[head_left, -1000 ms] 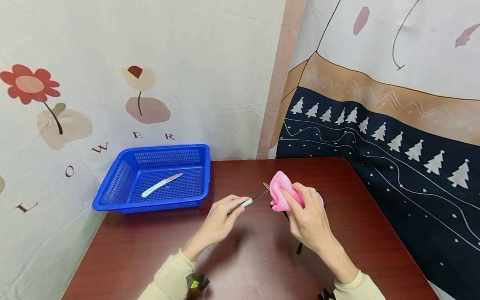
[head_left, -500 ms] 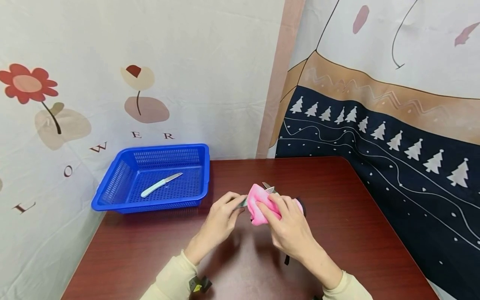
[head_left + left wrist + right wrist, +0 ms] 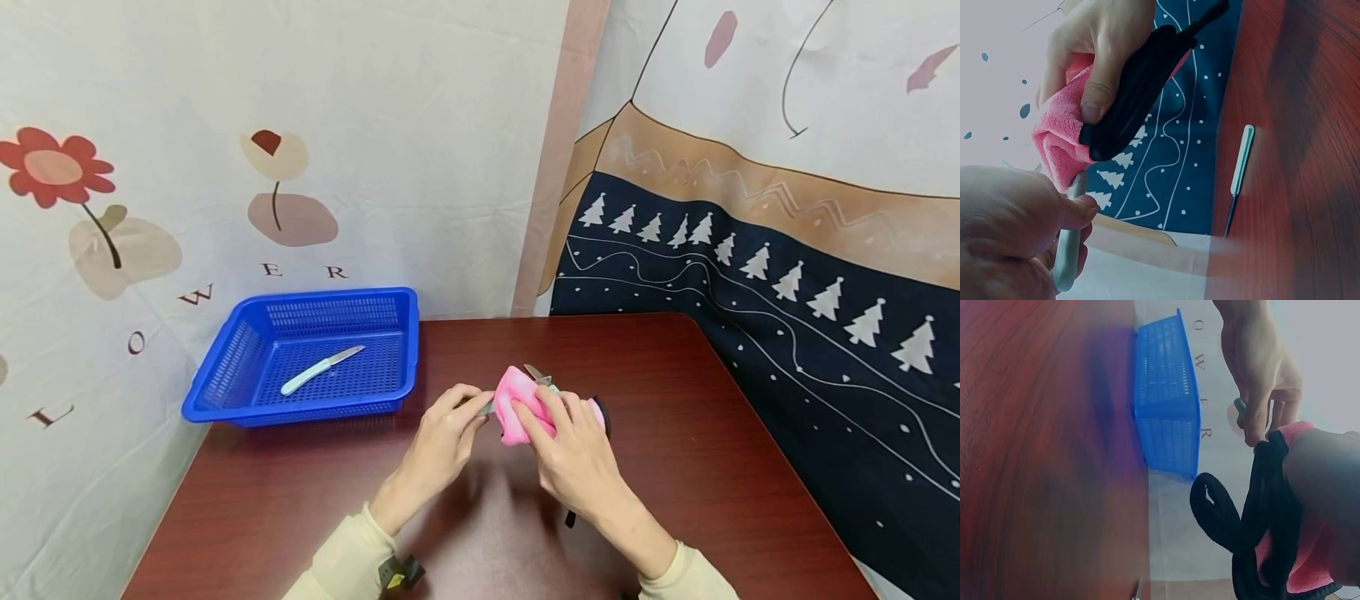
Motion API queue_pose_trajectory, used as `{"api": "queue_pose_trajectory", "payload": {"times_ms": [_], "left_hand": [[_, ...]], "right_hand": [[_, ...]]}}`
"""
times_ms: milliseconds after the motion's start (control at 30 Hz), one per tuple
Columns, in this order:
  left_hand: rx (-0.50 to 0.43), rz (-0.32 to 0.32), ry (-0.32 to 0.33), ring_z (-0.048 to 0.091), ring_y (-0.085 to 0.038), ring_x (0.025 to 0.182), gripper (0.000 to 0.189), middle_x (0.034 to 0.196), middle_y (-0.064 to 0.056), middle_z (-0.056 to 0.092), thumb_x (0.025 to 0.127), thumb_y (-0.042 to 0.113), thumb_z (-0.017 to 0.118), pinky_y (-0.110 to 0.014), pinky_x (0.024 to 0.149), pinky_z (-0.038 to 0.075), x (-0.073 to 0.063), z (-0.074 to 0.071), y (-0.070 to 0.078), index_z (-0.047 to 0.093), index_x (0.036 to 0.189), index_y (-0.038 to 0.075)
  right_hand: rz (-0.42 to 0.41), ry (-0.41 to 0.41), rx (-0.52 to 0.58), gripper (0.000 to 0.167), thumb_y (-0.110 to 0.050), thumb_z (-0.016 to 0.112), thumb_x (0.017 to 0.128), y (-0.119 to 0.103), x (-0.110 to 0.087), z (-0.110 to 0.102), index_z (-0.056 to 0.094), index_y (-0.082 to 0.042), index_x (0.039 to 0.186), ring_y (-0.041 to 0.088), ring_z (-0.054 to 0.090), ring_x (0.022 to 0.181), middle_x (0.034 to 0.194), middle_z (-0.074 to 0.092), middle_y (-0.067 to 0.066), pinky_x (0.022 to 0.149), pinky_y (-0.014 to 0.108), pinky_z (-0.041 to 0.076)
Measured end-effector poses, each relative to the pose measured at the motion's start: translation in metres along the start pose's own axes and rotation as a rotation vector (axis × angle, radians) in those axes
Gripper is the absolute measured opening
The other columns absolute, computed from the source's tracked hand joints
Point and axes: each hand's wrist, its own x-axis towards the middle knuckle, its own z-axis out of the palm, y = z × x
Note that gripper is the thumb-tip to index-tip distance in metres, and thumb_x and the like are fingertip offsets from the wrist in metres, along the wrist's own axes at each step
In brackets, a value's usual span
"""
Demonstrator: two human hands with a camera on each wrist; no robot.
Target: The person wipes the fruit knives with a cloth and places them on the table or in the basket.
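My left hand point(image 3: 435, 442) grips a knife by its pale green handle point(image 3: 1069, 256), low in the left wrist view. A pink towel point(image 3: 514, 402) with black edging point(image 3: 1132, 103) is folded around that knife near the handle, hiding most of the blade. My right hand point(image 3: 581, 458) pinches the towel from the other side, thumb over the black edging. A black loop point(image 3: 1213, 503) hangs from the towel in the right wrist view. Behind the towel, a second knife point(image 3: 1242, 162) lies on the table, partly hidden in the head view.
A blue plastic basket point(image 3: 300, 416) stands at the table's back left, against the printed wall cloth. Inside it lies a knife point(image 3: 309, 379) with a pale handle. The dark red table point(image 3: 712, 467) extends to the right, beside a navy tree-patterned cloth point(image 3: 750, 333).
The right hand and towel have shifted left, from the blade end toward the held knife's handle. Most of that shift came in the first half second. The left hand has barely moved.
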Motion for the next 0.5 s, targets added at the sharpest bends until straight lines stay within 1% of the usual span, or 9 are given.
{"api": "queue_pose_trajectory", "payload": {"times_ms": [67, 133, 233, 333, 500], "left_hand": [[0.001, 0.002, -0.001, 0.074, -0.025, 0.100, 0.033, 0.107, -0.011, 0.075, 0.092, -0.011, 0.085, -0.036, 0.086, 0.066, -0.001, 0.000, 0.000, 0.082, 0.123, -0.001], [0.002, 0.005, 0.001, 0.073, -0.026, 0.100, 0.033, 0.107, -0.012, 0.075, 0.092, -0.011, 0.085, -0.038, 0.086, 0.066, -0.001, 0.000, -0.001, 0.082, 0.124, -0.002], [0.004, 0.007, 0.006, 0.073, -0.026, 0.099, 0.033, 0.106, -0.012, 0.074, 0.092, -0.011, 0.084, -0.039, 0.085, 0.066, -0.001, 0.000, -0.002, 0.082, 0.123, -0.002], [0.005, 0.007, 0.010, 0.072, -0.026, 0.098, 0.034, 0.106, -0.012, 0.074, 0.092, -0.011, 0.084, -0.039, 0.084, 0.066, -0.002, -0.001, -0.002, 0.082, 0.124, -0.001], [0.012, -0.001, 0.000, 0.072, -0.026, 0.098, 0.036, 0.107, -0.013, 0.074, 0.091, -0.013, 0.083, -0.039, 0.084, 0.065, -0.003, -0.001, -0.003, 0.081, 0.125, -0.001]], "right_hand": [[0.012, -0.008, -0.001, 0.048, -0.013, 0.065, 0.095, 0.003, -0.001, 0.000, 0.072, -0.012, 0.143, 0.038, 0.062, 0.109, 0.138, 0.068, 0.022, 0.082, 0.053, 0.058], [0.027, -0.015, 0.000, 0.054, -0.012, 0.071, 0.089, 0.006, -0.002, -0.001, 0.072, -0.012, 0.144, 0.038, 0.062, 0.109, 0.139, 0.067, 0.023, 0.081, 0.054, 0.058], [0.046, -0.020, 0.005, 0.057, -0.011, 0.072, 0.088, 0.011, -0.003, -0.002, 0.072, -0.012, 0.145, 0.038, 0.062, 0.110, 0.141, 0.066, 0.023, 0.082, 0.054, 0.058], [0.066, -0.025, 0.011, 0.056, -0.009, 0.070, 0.090, 0.015, -0.003, -0.004, 0.072, -0.012, 0.146, 0.038, 0.062, 0.111, 0.140, 0.065, 0.024, 0.083, 0.053, 0.058], [0.104, -0.015, 0.021, 0.058, -0.008, 0.073, 0.090, 0.023, -0.004, -0.006, 0.072, -0.012, 0.148, 0.039, 0.061, 0.110, 0.139, 0.065, 0.024, 0.084, 0.051, 0.056]]}}
